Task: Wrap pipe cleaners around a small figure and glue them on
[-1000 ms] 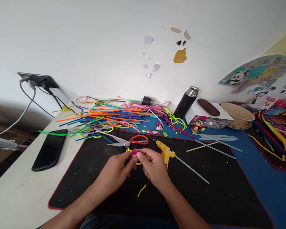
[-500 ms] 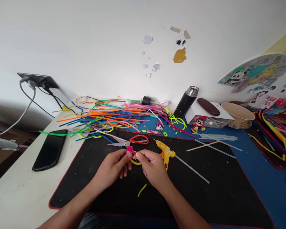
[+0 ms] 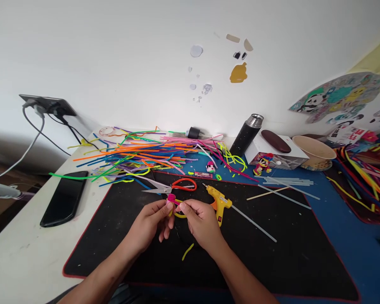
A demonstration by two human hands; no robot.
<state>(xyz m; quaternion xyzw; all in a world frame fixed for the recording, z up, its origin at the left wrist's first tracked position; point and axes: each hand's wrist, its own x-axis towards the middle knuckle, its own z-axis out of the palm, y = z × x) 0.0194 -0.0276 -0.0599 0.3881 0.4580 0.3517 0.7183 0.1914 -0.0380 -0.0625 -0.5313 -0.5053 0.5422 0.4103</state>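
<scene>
Above the black mat, my left hand pinches a small magenta pipe-cleaner piece that looks coiled at its top. A short magenta length runs from it to my right hand, whose thumb and finger grip that end. Yellow pipe cleaner curves between the two hands; where its ends go is hidden by fingers. Just beyond my hands lie scissors with red-orange handles and spread blades. To the right of my right hand rests a yellow glue gun with a clear glue stick in its back.
Many coloured pipe cleaners lie piled along the wall. A phone is at the left. A black flask, a small figurine, glue sticks and a beige bowl stand or lie right. A yellow scrap is on the mat.
Both hands stay in nearly the same place. The magenta piece has turned slightly between my fingers, and more of the magenta strand and yellow curve shows. The view has shifted a little.
</scene>
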